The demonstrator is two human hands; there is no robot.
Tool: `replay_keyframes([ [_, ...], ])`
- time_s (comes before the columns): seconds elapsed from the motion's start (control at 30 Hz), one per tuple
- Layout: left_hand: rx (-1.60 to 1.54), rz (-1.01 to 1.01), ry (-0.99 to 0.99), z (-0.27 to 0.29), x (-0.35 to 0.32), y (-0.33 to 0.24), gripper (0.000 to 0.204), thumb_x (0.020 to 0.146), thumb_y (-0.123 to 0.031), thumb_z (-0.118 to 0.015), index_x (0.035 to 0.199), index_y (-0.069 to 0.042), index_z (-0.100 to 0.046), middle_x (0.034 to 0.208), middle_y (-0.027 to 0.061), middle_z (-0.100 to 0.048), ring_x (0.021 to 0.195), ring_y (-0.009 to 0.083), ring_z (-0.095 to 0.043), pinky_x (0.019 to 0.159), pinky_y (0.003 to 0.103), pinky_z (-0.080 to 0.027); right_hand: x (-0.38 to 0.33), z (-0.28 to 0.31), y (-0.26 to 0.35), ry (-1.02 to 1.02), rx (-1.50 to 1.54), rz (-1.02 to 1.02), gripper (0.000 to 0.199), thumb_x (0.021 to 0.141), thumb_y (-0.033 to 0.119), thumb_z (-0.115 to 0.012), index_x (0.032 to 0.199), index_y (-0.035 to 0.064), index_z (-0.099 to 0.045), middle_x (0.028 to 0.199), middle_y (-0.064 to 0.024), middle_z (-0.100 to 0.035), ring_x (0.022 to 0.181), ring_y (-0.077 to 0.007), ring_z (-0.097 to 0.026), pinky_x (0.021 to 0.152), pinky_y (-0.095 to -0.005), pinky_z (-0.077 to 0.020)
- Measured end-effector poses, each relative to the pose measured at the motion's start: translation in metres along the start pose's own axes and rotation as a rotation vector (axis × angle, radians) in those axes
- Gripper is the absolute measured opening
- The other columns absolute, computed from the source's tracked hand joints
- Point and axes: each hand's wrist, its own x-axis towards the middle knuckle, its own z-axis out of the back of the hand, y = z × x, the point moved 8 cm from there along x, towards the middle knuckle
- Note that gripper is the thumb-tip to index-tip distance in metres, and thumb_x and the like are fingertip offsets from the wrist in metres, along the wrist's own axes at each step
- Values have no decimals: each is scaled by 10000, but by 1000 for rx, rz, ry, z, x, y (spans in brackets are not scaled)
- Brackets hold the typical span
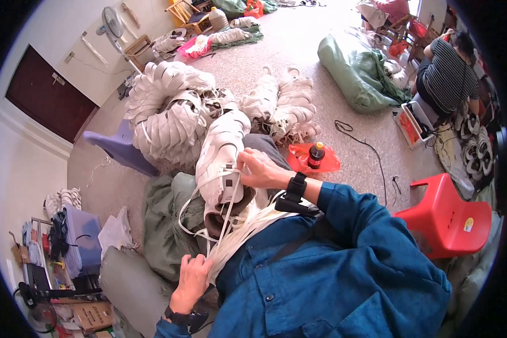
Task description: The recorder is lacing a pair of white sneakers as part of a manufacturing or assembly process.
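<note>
White laces (231, 236) are bunched in the left hand (192, 276); the right hand (257, 168) pinches one at the shoe (219, 163); loose strands could tangle or slip out

left hand (192, 277): low, fingers curled shut | right hand (257, 168): raised, fingers pinched closed, forearm bent inward

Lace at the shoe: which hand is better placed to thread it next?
Right hand, likely: its fingers already pinch the lace at the shoe. The left hand sits lower, gripping the lace bundle.
</note>
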Motion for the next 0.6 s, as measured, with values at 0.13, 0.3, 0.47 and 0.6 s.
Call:
replay_keyframes([
  [0.13, -100, -41, 14, -1, 5, -2, 125, 791, -94, -653, 915, -95, -638, 841, 107, -575, 836, 299, -614, 866, 455, -420, -2, -5, 2, -16, 30, 55, 258, 783, 149, -661, 987, 43, -543, 982, -172, -557, 953, -360, -552, 824, -432, -450],
  [0.3, -306, -5, -427, 87, 94, -4, 279, 769, -226, -771, 938, -59, -626, 887, 123, -602, 876, 324, -593, 807, 421, -448, -13, 6, 10, -77, 55, 75, 297, 810, 205, -676, 1032, 42, -563, 989, -177, -569, 949, -381, -567, 839, -450, -456],
  [0.47, 7, 64, -708, 84, 185, -4, 291, 764, -145, -693, 1015, -29, -604, 1014, 141, -577, 1035, 326, -545, 912, 452, -416, -18, 4, 11, -58, 102, 66, 268, 869, 196, -656, 1072, 40, -576, 1033, -171, -564, 991, -343, -570, 864, -417, -460],
  [0.6, 201, 101, -608, 76, 217, 0, 300, 742, -137, -657, 1018, -24, -626, 1012, 143, -587, 1047, 304, -563, 942, 473, -415, -20, 6, 8, -81, 137, 50, 252, 871, 169, -648, 1076, 40, -581, 1034, -173, -573, 990, -343, -578, 867, -414, -464],
])
